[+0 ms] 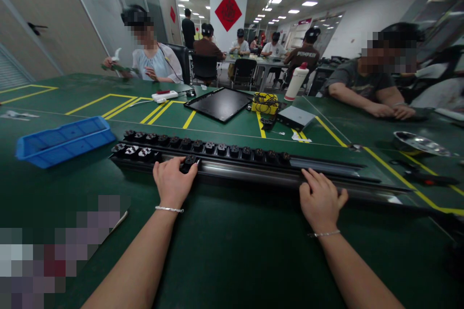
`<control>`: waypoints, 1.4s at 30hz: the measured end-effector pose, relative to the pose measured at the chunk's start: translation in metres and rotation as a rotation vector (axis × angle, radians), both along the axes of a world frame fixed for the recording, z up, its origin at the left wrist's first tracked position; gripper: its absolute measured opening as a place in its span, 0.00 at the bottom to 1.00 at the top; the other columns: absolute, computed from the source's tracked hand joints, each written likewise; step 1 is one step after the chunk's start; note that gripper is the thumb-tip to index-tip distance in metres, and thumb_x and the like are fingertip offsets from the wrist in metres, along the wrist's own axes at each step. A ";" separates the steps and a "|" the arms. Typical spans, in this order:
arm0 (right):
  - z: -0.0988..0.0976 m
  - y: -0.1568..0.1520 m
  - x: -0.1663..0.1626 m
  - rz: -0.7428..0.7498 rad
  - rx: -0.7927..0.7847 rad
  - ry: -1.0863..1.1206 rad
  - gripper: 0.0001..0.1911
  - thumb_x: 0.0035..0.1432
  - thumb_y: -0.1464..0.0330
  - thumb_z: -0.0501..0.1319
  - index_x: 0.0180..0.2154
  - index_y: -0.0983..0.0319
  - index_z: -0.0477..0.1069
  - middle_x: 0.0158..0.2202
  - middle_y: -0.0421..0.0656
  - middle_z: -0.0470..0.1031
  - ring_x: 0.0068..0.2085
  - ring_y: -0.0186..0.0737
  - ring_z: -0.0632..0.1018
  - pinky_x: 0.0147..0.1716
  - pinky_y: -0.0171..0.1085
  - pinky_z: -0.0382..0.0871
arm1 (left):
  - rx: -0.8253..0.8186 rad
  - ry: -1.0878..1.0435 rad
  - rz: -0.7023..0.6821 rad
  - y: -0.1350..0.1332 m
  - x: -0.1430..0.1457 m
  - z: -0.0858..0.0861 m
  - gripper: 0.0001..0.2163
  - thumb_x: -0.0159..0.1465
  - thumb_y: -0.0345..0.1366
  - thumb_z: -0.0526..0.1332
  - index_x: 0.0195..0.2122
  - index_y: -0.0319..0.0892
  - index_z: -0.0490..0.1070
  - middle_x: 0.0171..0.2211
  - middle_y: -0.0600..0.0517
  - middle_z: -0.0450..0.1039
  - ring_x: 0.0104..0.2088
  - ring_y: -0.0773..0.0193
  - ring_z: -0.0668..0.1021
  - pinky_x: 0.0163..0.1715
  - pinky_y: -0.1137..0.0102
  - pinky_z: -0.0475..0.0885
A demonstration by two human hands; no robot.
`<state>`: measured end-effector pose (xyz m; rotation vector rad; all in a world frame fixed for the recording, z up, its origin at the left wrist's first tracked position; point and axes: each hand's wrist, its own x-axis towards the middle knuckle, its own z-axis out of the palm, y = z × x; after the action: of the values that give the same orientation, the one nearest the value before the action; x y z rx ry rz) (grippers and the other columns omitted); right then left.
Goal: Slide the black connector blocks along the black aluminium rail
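Note:
A long black power-track-like rail (239,172) lies across the table before me, with several square black socket-like modules seated at its left end. My left hand (172,181) is closed round one such module (190,160) on the near rail, thumb at its right side. Two modules left of it carry white-patterned tops (144,152). Further right, my right hand (321,198) grips the same rail, fingers over its top and thumb toward the near side. Just behind lies a second rail (326,166), bearing a row of black modules (222,149) along its left and middle.
A blue plastic bin (65,141) stands left of the rails. Beyond them are a black flat panel (223,104), a yellow box with cables (264,103), a grey box (295,118) and a white bottle (296,82). A metal bowl (422,144) sits right. People sit across the table.

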<state>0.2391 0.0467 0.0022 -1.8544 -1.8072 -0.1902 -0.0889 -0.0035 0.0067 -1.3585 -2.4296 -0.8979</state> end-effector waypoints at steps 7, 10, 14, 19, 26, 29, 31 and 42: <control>0.000 0.000 0.000 -0.004 -0.004 -0.001 0.22 0.56 0.66 0.45 0.49 0.57 0.68 0.53 0.44 0.68 0.54 0.49 0.64 0.54 0.62 0.40 | 0.001 -0.007 -0.007 0.000 0.001 0.000 0.17 0.52 0.49 0.57 0.37 0.44 0.71 0.34 0.48 0.74 0.43 0.54 0.72 0.56 0.55 0.52; 0.000 0.000 0.001 0.002 -0.009 -0.003 0.22 0.57 0.65 0.45 0.49 0.57 0.68 0.54 0.44 0.67 0.54 0.49 0.64 0.54 0.63 0.40 | -0.004 -0.010 -0.006 0.000 0.001 0.000 0.17 0.52 0.49 0.57 0.37 0.44 0.71 0.34 0.48 0.74 0.44 0.54 0.72 0.56 0.55 0.51; -0.001 0.000 0.001 0.001 0.006 -0.003 0.22 0.56 0.66 0.46 0.49 0.57 0.68 0.54 0.44 0.67 0.54 0.48 0.64 0.54 0.62 0.41 | 0.003 -0.007 -0.007 0.000 0.001 -0.001 0.17 0.52 0.49 0.57 0.37 0.44 0.72 0.35 0.48 0.75 0.44 0.54 0.72 0.57 0.55 0.51; -0.001 0.000 0.001 0.001 0.023 -0.005 0.22 0.56 0.67 0.46 0.49 0.56 0.68 0.53 0.44 0.68 0.54 0.48 0.64 0.54 0.62 0.42 | 0.009 -0.003 0.000 0.001 0.001 -0.002 0.17 0.52 0.50 0.57 0.37 0.44 0.71 0.36 0.49 0.75 0.44 0.53 0.72 0.56 0.55 0.51; -0.001 0.000 0.001 0.000 0.007 -0.007 0.22 0.56 0.66 0.45 0.49 0.56 0.68 0.53 0.44 0.68 0.54 0.49 0.64 0.54 0.62 0.41 | 0.005 -0.007 -0.001 0.001 0.001 -0.002 0.18 0.52 0.50 0.57 0.38 0.44 0.71 0.36 0.48 0.74 0.45 0.54 0.71 0.57 0.55 0.50; -0.001 0.001 0.002 0.004 0.013 -0.002 0.22 0.56 0.66 0.45 0.49 0.57 0.68 0.53 0.44 0.68 0.54 0.48 0.64 0.54 0.62 0.40 | 0.004 -0.014 -0.004 0.001 0.001 -0.002 0.18 0.52 0.50 0.57 0.38 0.44 0.71 0.37 0.48 0.74 0.45 0.54 0.71 0.57 0.54 0.50; -0.002 0.001 0.002 0.009 0.017 -0.001 0.22 0.56 0.66 0.45 0.49 0.57 0.68 0.53 0.44 0.68 0.54 0.48 0.64 0.54 0.62 0.40 | 0.004 -0.026 -0.005 0.001 0.002 -0.001 0.18 0.52 0.50 0.57 0.38 0.44 0.71 0.37 0.47 0.74 0.46 0.53 0.71 0.57 0.54 0.50; -0.002 0.001 0.002 0.005 0.025 0.001 0.22 0.56 0.66 0.46 0.49 0.57 0.69 0.53 0.43 0.68 0.54 0.48 0.65 0.54 0.62 0.42 | 0.000 -0.036 -0.001 0.002 0.004 -0.001 0.19 0.52 0.50 0.57 0.39 0.43 0.71 0.38 0.47 0.74 0.46 0.53 0.70 0.58 0.54 0.48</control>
<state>0.2409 0.0480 0.0005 -1.8317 -1.8007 -0.2092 -0.0854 -0.0013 0.0056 -1.3551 -2.4558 -0.9309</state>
